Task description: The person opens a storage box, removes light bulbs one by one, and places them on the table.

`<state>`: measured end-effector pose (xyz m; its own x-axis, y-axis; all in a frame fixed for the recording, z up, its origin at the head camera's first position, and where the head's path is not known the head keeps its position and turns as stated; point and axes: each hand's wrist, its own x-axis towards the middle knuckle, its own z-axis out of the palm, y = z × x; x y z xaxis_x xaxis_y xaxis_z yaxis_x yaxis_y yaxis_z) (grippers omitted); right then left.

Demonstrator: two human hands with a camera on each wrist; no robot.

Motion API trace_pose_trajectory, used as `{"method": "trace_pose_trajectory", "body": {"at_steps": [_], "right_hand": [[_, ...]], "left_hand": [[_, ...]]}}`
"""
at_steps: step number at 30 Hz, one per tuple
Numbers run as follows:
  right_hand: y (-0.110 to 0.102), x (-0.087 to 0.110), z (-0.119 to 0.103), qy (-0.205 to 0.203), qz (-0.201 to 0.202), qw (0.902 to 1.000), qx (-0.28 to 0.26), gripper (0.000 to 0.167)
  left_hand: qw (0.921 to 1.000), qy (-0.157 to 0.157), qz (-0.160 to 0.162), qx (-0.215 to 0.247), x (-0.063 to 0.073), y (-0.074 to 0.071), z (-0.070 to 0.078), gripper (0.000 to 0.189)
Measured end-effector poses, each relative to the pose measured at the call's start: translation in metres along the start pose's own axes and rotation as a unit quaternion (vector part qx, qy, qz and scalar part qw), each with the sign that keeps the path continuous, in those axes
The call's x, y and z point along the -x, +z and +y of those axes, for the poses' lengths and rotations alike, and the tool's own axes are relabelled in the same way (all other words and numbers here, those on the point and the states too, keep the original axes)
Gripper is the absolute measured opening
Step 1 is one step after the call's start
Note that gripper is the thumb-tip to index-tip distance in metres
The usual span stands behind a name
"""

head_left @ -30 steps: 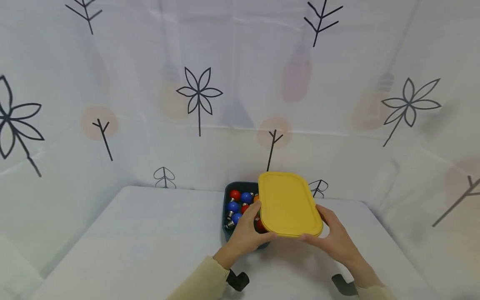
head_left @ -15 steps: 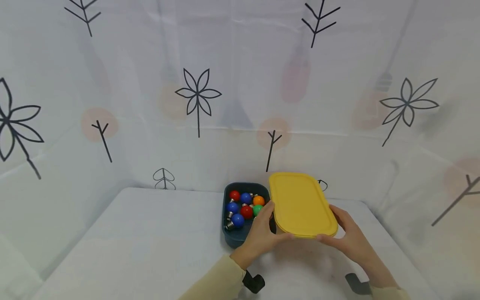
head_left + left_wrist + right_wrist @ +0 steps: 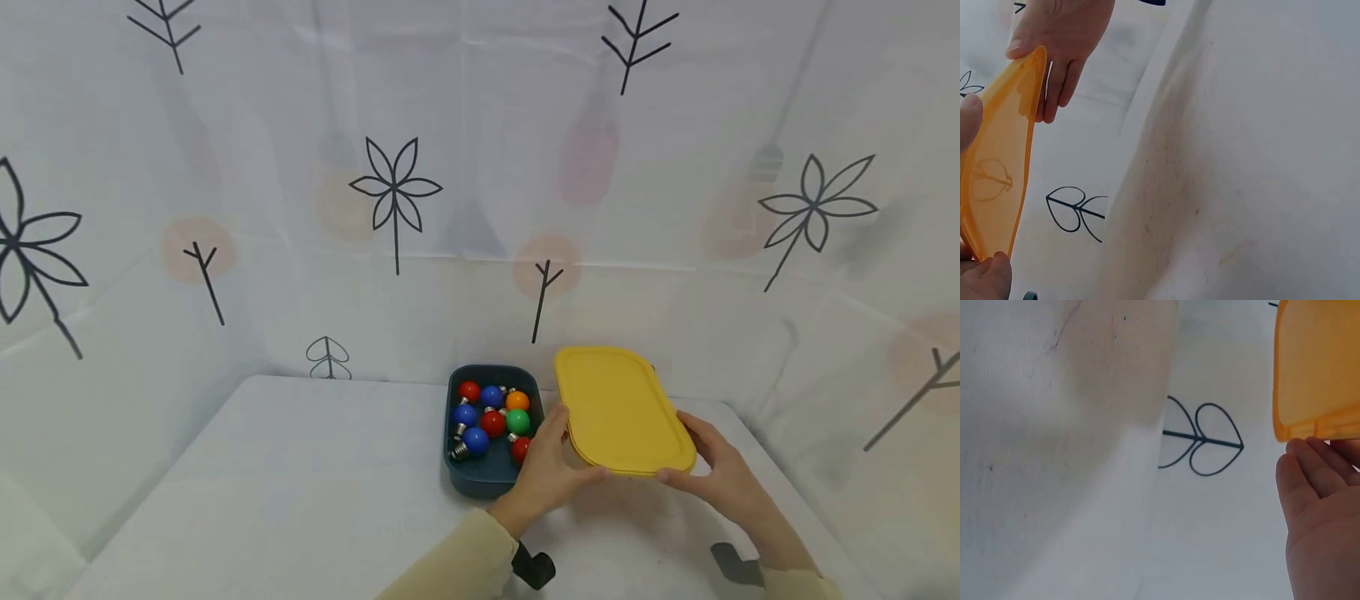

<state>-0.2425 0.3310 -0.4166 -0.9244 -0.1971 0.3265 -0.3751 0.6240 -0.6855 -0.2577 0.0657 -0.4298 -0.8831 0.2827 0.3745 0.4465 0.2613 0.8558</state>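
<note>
Both hands hold a yellow rectangular lid (image 3: 626,412) with rounded corners, raised over the table and tilted. My left hand (image 3: 551,475) grips its left side, thumb at the near edge. At the opposite side, my right hand (image 3: 723,483) pinches the near right corner between thumb and fingers. In both wrist views the lid (image 3: 1000,156) looks translucent orange. Left of the lid stands an uncovered dark teal box (image 3: 480,482). Inside are several bulb-shaped pieces with metal screw bases, among them a blue bulb (image 3: 476,440), a green bulb (image 3: 518,421) and an orange bulb (image 3: 517,401). My left hand partly hides the box's near right corner.
The white-covered table (image 3: 315,492) reaches back to a patterned cloth (image 3: 465,308) hanging behind it. The box sits near the back edge. A black strap piece (image 3: 533,568) shows by the left wrist, and a dark one (image 3: 737,565) by the right.
Both hands have carried the lid rightward, from over the box's right part to beside it. More bulbs have come into view. The box has stayed in place.
</note>
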Motion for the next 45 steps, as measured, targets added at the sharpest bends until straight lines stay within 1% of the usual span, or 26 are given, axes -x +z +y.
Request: {"method": "trace_pose_trajectory", "body": {"at_steps": [3,7,10,16,19,24,26,31,38,43,45], "right_hand": [[-0.003,0.001,0.004,0.002,-0.005,0.9999,-0.010,0.090],[-0.006,0.001,0.010,0.017,-0.013,0.9997,-0.008,0.089],[-0.009,0.002,0.013,0.032,-0.022,0.9992,-0.003,0.089],[-0.014,0.001,0.016,0.066,-0.044,0.9969,-0.003,0.091],[-0.015,0.000,0.018,0.069,-0.050,0.9963,-0.008,0.091],[-0.014,0.001,0.025,0.069,-0.054,0.9961,-0.008,0.090],[-0.014,0.001,0.029,0.071,-0.057,0.9959,-0.007,0.089],[-0.010,0.001,0.038,0.074,-0.061,0.9954,-0.002,0.086],[-0.004,0.001,0.042,0.082,-0.067,0.9941,0.022,0.090],[-0.001,0.000,0.043,0.089,-0.070,0.9932,0.025,0.090],[-0.001,0.000,0.044,0.093,-0.073,0.9928,0.019,0.090]], "left_hand": [[1.0000,0.001,0.003,0.003,-0.001,0.005,0.000,0.086],[0.9998,-0.005,0.007,0.015,-0.001,0.012,0.002,0.082],[0.9994,-0.021,0.007,0.026,-0.002,0.017,0.003,0.081],[0.9982,-0.036,0.011,0.046,-0.002,0.028,-0.001,0.081],[0.9969,-0.053,0.013,0.058,-0.002,0.032,-0.003,0.083],[0.9921,-0.092,0.009,0.086,-0.001,0.040,-0.006,0.087],[0.9904,-0.105,0.010,0.089,-0.001,0.042,-0.007,0.089],[0.9875,-0.136,0.018,0.077,0.000,0.047,-0.011,0.093],[0.9864,-0.156,0.025,0.045,0.003,0.050,-0.018,0.093],[0.9843,-0.169,0.026,0.044,0.003,0.052,-0.021,0.092],[0.9824,-0.180,0.024,0.047,0.003,0.053,-0.022,0.092]]}}
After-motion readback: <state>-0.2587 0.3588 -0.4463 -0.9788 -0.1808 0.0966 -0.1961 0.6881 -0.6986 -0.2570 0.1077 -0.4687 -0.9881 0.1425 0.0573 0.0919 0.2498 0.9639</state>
